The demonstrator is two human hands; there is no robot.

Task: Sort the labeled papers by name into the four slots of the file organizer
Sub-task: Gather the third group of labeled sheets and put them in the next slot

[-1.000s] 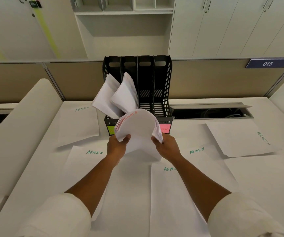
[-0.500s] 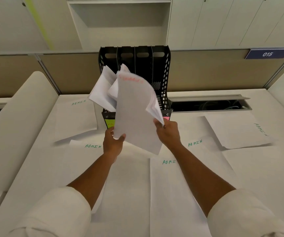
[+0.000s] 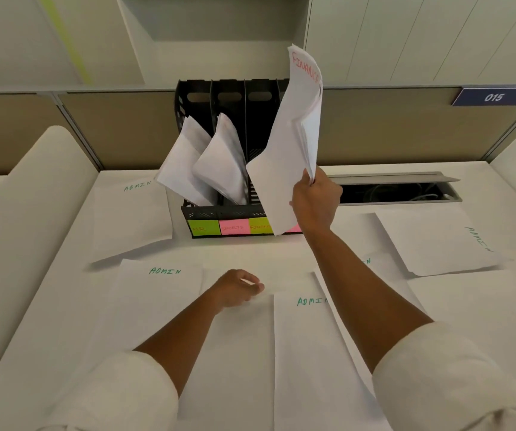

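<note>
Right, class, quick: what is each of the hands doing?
Left hand: loosely curled, holding nothing.
Right hand: gripping the FINANCE papers.

Lighting was soft and even, kinda warm, seemingly from overhead. Faint shadows sat under the loose sheets. Wide-angle bending showed at 3 and 9 o'clock, slightly soft focus overall.

Both arms are bare from just above the elbow down to the fingers, with no watch, ring or band showing on the left hand [image 3: 238, 287] or the right hand [image 3: 315, 202]. Each upper arm wears a loose, off-white sleeve: the left sleeve [image 3: 110, 396] and the right sleeve [image 3: 455, 377] both end in a soft, rounded, rolled-looking edge, plain and unmarked
</note>
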